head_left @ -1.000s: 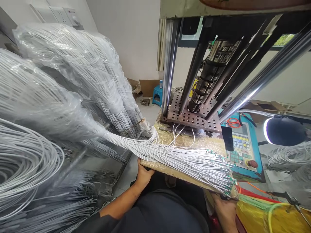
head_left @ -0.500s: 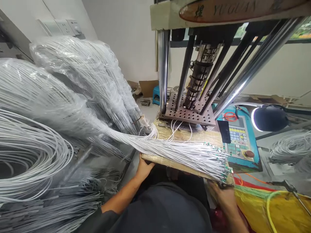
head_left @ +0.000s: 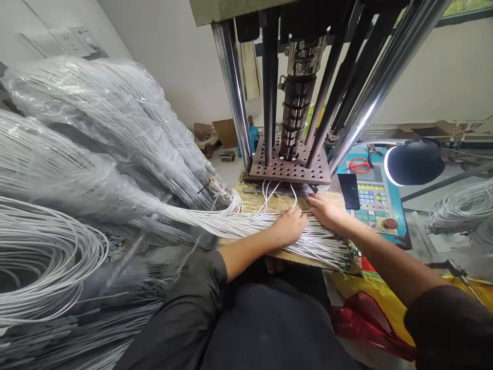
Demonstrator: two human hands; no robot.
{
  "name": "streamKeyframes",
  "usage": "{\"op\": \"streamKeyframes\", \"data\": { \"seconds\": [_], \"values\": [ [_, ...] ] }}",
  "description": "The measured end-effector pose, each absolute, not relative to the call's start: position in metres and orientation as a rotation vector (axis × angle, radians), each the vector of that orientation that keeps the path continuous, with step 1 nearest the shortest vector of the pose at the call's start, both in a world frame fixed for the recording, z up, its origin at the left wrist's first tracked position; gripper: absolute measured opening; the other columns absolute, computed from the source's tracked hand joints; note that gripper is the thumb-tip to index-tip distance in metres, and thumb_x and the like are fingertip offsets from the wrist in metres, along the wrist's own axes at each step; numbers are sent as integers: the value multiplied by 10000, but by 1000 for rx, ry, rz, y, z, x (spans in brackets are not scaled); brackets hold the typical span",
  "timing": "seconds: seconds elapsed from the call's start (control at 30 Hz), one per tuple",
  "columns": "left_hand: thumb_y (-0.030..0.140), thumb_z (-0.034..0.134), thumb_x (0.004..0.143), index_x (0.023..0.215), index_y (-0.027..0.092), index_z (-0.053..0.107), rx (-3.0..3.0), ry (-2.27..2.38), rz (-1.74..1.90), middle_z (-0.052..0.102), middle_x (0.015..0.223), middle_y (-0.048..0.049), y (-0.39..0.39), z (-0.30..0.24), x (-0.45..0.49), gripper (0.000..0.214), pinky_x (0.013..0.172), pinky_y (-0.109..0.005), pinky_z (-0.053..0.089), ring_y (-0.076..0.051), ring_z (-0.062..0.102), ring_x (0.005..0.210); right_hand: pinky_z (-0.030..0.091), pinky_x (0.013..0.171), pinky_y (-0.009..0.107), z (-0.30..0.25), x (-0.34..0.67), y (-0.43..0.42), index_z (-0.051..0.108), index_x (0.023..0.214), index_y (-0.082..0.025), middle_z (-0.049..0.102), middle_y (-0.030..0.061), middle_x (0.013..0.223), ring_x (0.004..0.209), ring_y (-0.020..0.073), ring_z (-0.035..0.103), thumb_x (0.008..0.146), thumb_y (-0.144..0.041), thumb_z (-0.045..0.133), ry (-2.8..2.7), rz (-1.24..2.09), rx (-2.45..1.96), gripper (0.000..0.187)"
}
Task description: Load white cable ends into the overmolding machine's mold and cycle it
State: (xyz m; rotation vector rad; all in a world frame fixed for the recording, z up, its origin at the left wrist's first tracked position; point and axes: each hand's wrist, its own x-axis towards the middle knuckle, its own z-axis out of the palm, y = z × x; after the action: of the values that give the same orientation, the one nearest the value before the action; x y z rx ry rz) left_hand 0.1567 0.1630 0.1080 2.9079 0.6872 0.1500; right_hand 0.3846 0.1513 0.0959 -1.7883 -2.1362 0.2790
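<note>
Bending over white cables (head_left: 231, 222) on a board (head_left: 252, 204), in front of a metal plate (head_left: 288, 170) full of holes.
Rests the left hand (head_left: 288, 226) on the middle of the cables, fingers curled over them — cannot tell whether closed on any. Sets the right hand (head_left: 326, 209) at their far edge, near the plate, fingers stretched close together — cannot tell whether gripping. Has the cables fanned across the board, from a plastic-wrapped bunch (head_left: 77, 172) at left.

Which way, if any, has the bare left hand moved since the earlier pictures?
Yes: against the brown perforated metal plate, the left hand has moved right and closer, from a corner of the tan board onto the white cable bundle.
</note>
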Motion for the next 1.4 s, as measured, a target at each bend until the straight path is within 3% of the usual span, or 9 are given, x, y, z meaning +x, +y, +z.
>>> {"op": "streamKeyframes", "data": {
  "seconds": [0.13, 0.27, 0.37, 0.47, 0.6, 0.77, 1.13, 1.27, 1.4],
  "values": [
    [231, 444, 1083, 1244, 114, 670, 2965, 690, 104, 710, 1131, -161, 157, 98, 173, 301, 982, -465, 537, -302, 644, 1123, 578, 1111, 451, 85, 363, 187, 545, 1545, -5, 635, 266, 1519, 1316, 315, 699, 967, -157, 442, -2336, 269, -1698, 607],
    [334, 472, 1102, 1319, 162, 659, 2963, 586, 185, 692, 1298, -158, 148, 104, 137, 334, 1071, -468, 488, -293, 606, 1256, 559, 1118, 414, 84, 355, 196, 589, 1529, -73, 640, 226, 1532, 1360, 313, 665, 909, -86, 478, -2427, 296, -1603, 630],
    [312, 470, 1107, 1331, 187, 673, 2903, 597, 308, 650, 1430, -148, 158, 107, 87, 328, 1113, -423, 463, -276, 567, 1352, 547, 1136, 510, 86, 360, 182, 578, 1537, -57, 635, 256, 1522, 1353, 368, 661, 984, -186, 474, -2387, 287, -1623, 577],
    [227, 474, 1087, 1252, 163, 718, 2818, 861, 218, 711, 1277, -137, 174, 106, 35, 302, 1028, -402, 496, -266, 634, 1188, 555, 1092, 606, 89, 365, 149, 610, 1515, -72, 652, 252, 1493, 1302, 417, 673, 1050, -352, 443, -2305, 204, -1650, 568],
    [169, 510, 1046, 1152, 164, 749, 2865, 785, 1, 715, 1152, -128, 189, 112, 15, 262, 989, -401, 489, -267, 641, 1109, 573, 995, 531, 96, 341, 111, 750, 1326, -150, 737, 190, 1307, 1133, 349, 712, 1075, -467, 441, -2382, 253, -1487, 508],
    [110, 557, 998, 1006, 138, 732, 2967, 629, -247, 711, 1054, -129, 196, 129, 35, 178, 929, -398, 468, -278, 650, 1054, 523, 935, 484, 105, 286, 109, 750, 1301, -189, 707, 166, 1216, 1088, 337, 674, 1052, -460, 516, -2480, 312, -1490, 437],
    [161, 532, 1024, 1062, 134, 716, 2856, 587, -175, 737, 1089, -123, 205, 133, 32, 190, 888, -339, 492, -241, 670, 1001, 508, 910, 418, 111, 253, 116, 819, 949, -189, 732, 128, 1015, 989, 289, 676, 1011, -343, 557, -2433, 336, -1609, 310],
    [216, 630, 985, 1016, 152, 746, 2700, 524, -91, 759, 1052, -100, 208, 136, 38, 136, 881, -319, 491, -234, 680, 998, 532, 884, 403, 116, 245, 119, 818, 980, -169, 769, 132, 1021, 971, 284, 710, 987, -287, 547, -2355, 356, -1692, 296],
    [163, 566, 1003, 1024, 143, 742, 2562, 585, 1, 769, 1023, -89, 213, 139, 40, 179, 844, -301, 481, -211, 680, 956, 553, 916, 398, 122, 246, 116, 799, 1170, -166, 809, 139, 1107, 1023, 292, 742, 1022, -323, 494, -2262, 368, -1755, 374]
  ]
}}
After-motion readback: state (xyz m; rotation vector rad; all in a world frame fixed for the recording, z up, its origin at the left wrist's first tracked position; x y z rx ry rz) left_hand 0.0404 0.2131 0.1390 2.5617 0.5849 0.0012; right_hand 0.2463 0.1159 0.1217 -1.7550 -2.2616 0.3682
